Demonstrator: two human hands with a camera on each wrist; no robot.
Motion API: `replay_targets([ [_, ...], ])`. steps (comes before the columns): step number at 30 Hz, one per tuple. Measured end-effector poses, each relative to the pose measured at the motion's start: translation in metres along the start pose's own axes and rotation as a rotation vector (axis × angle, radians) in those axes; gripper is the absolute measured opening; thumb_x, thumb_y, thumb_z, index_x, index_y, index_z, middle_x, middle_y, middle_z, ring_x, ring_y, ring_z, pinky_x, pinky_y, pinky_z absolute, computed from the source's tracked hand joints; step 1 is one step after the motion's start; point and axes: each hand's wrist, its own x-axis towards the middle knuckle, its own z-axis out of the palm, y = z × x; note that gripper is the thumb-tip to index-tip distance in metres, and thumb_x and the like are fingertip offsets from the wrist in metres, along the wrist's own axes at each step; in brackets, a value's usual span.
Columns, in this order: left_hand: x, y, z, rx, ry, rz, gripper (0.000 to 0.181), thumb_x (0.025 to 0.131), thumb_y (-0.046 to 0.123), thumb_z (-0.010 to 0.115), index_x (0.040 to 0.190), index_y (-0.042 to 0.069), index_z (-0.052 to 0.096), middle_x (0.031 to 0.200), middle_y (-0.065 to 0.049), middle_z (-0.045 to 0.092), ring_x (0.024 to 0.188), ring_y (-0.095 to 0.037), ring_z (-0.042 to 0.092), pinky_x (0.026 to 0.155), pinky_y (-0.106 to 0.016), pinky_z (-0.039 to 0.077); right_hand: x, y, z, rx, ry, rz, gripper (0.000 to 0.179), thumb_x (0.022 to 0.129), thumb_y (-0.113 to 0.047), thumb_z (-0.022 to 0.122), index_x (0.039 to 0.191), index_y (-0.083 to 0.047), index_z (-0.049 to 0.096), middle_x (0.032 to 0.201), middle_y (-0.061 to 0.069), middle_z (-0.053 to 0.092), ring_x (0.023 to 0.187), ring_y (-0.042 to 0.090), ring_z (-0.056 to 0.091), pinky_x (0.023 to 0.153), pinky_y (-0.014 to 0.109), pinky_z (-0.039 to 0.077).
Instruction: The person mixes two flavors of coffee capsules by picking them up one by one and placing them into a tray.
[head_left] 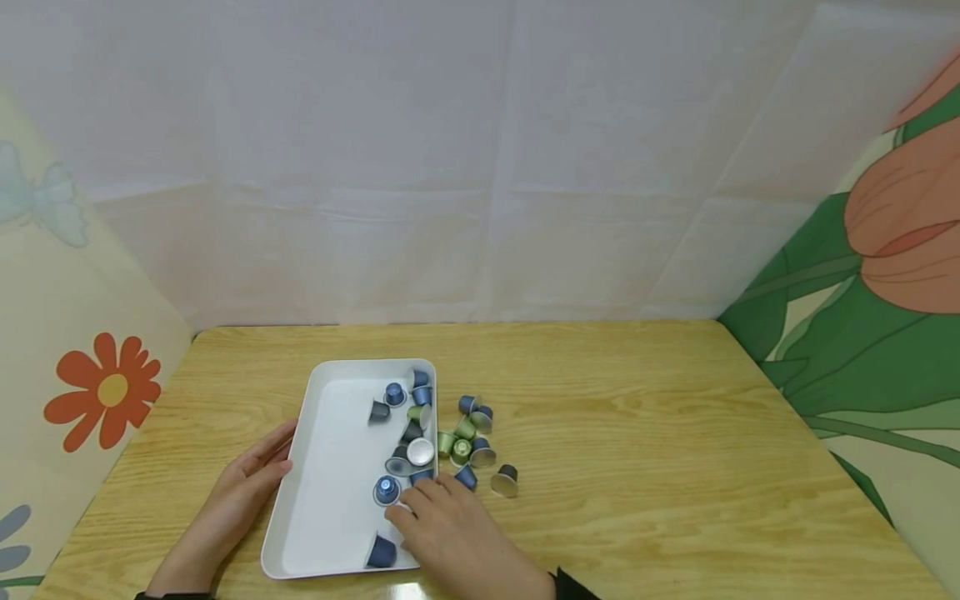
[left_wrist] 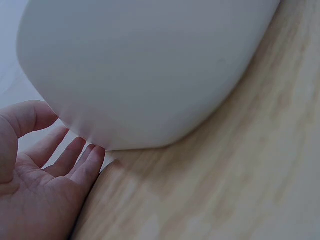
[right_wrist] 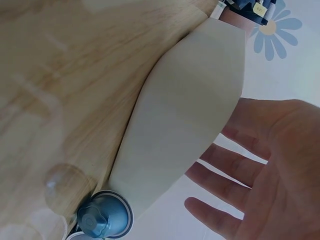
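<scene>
A white rectangular tray (head_left: 330,483) lies on the table, with coffee capsules in blue, green and dark tones gathered along its right side. My left hand (head_left: 243,483) touches the tray's left side, its thumb and fingertips against the outer wall. Over the right rim near the front reaches my right hand (head_left: 453,529), fingers spread and holding nothing. Close to its fingertips are a shiny blue capsule (head_left: 387,490) and, lower in the tray, a dark blue capsule (head_left: 382,552). The right wrist view shows a blue capsule (right_wrist: 104,215) outside the tray wall.
Right of the tray, several loose capsules cluster on the wooden table (head_left: 637,450), among them a green capsule (head_left: 461,451) and a dark capsule (head_left: 506,480). A white cloth (head_left: 450,167) hangs behind, and flower-patterned panels flank both sides.
</scene>
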Motion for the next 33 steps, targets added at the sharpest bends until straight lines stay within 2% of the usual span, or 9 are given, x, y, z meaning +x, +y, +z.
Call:
replay_targets([
  [7,0.000,0.000,0.000,-0.005,-0.001,-0.001,0.057,0.104,0.003,0.046,0.150,-0.016,0.018,0.138,0.017,0.050,0.126,0.005,0.047,0.097,-0.015,0.043,0.000,0.000,-0.004,-0.021,0.015,0.011,0.023,0.089,-0.031,0.075,0.109,-0.022,0.068,0.101,-0.009,0.065,0.096,0.009,0.059,0.086,0.027,0.049],
  [13,0.000,0.000,-0.001,0.003,0.005,-0.015,0.058,0.104,0.005,0.047,0.150,-0.015,0.018,0.138,0.017,0.049,0.126,0.005,0.047,0.098,-0.015,0.043,-0.002,0.002,-0.013,-0.014,-0.041,0.041,0.033,0.087,-0.040,0.076,0.112,-0.021,0.067,0.103,-0.009,0.064,0.099,0.009,0.059,0.091,0.029,0.048],
  [16,0.000,-0.001,-0.001,0.005,0.003,-0.013,0.058,0.104,0.005,0.046,0.150,-0.015,0.018,0.139,0.017,0.048,0.127,0.005,0.046,0.098,-0.015,0.043,-0.003,0.004,-0.018,0.023,-0.102,0.082,0.032,0.089,-0.039,0.074,0.113,-0.019,0.068,0.105,-0.007,0.064,0.102,0.011,0.059,0.092,0.031,0.049],
  [20,0.000,-0.001,-0.002,0.005,0.002,-0.011,0.057,0.104,0.005,0.046,0.151,-0.014,0.018,0.139,0.017,0.048,0.127,0.005,0.046,0.098,-0.015,0.043,-0.004,0.009,-0.022,0.037,-0.137,0.139,0.031,0.090,-0.037,0.073,0.114,-0.019,0.068,0.107,-0.005,0.064,0.103,0.012,0.060,0.091,0.033,0.050],
  [24,0.000,-0.001,-0.002,0.009,0.007,-0.013,0.058,0.104,0.005,0.047,0.150,-0.015,0.018,0.139,0.017,0.049,0.126,0.005,0.047,0.098,-0.015,0.043,-0.009,0.015,-0.028,0.045,-0.140,0.192,0.033,0.090,-0.037,0.073,0.117,-0.018,0.067,0.111,-0.004,0.064,0.106,0.014,0.060,0.092,0.035,0.050],
  [28,0.000,-0.001,-0.002,0.008,0.006,-0.011,0.058,0.104,0.005,0.047,0.150,-0.015,0.018,0.138,0.018,0.049,0.126,0.006,0.046,0.098,-0.015,0.043,-0.013,0.020,-0.034,0.125,-0.169,0.254,0.032,0.091,-0.032,0.072,0.118,-0.016,0.068,0.114,-0.002,0.064,0.108,0.016,0.060,0.096,0.039,0.048],
  [33,-0.001,0.000,-0.001,0.010,0.000,-0.007,0.057,0.104,0.004,0.046,0.151,-0.014,0.019,0.140,0.017,0.048,0.127,0.006,0.046,0.098,-0.015,0.043,-0.016,0.028,-0.039,0.133,-0.197,0.307,0.033,0.088,-0.030,0.075,0.116,-0.013,0.068,0.113,0.001,0.065,0.105,0.019,0.061,0.092,0.039,0.050],
])
